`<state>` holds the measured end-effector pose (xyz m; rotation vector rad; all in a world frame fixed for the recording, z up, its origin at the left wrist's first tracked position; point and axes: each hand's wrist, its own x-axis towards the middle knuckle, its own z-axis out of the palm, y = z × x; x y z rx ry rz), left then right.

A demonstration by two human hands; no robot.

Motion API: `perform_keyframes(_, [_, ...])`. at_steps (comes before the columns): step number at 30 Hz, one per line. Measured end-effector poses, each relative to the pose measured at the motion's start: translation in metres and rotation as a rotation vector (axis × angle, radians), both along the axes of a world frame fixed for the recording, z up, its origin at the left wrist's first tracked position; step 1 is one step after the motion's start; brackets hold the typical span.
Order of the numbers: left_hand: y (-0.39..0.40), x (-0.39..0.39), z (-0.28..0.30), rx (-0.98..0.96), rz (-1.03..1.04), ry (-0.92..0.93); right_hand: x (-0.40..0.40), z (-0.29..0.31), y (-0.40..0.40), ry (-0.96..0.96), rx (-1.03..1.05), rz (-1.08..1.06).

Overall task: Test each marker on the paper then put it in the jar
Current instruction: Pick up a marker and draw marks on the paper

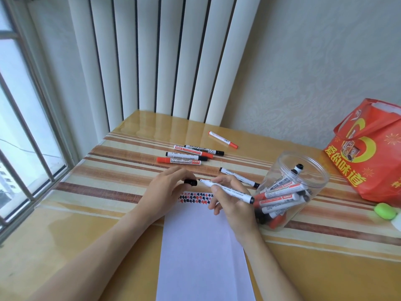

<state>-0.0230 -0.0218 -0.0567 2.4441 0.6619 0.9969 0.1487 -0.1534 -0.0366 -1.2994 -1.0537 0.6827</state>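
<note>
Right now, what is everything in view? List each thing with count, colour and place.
uncapped marker: one, white with black tip, in right hand
cap: one, black, in left hand
loose markers: six, red- or black-capped, on table beyond the paper
jar: one, clear, right of paper, holding several markers
paper: one white sheet, red and black test marks along its far edge
bag: one, red and yellow, far right
green object: one, right edge
table: yellow with brown stripes
left hand: pinches cap
right hand: grips marker
</note>
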Motion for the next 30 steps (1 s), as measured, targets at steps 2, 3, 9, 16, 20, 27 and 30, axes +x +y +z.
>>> perform_keyframes(2, [-0.002, 0.0, 0.0, -0.013, -0.02, -0.011, 0.0, 0.0, 0.0, -0.006, -0.006, 0.007])
perform_keyframes(3, [-0.002, 0.001, 0.0, -0.017, -0.028, -0.016, -0.001, -0.001, 0.0, -0.016, -0.016, 0.016])
perform_keyframes(9, [-0.004, 0.001, 0.001, 0.01, -0.119, -0.008, -0.003, -0.004, 0.003, -0.077, -0.07, 0.051])
perform_keyframes(16, [-0.004, 0.001, -0.002, 0.016, -0.105, -0.034, 0.001, 0.003, -0.003, 0.154, -0.081, -0.046])
perform_keyframes(20, [0.002, -0.001, -0.004, 0.008, -0.03, -0.014, 0.012, 0.005, -0.006, 0.028, -0.076, -0.127])
perform_keyframes(27, [0.008, -0.002, -0.01, 0.06, 0.005, 0.071, 0.011, -0.007, -0.007, -0.617, -0.089, -0.066])
perform_keyframes(30, [0.01, -0.002, -0.012, 0.078, -0.029, 0.076, 0.008, -0.01, -0.006, -0.695, -0.058, -0.084])
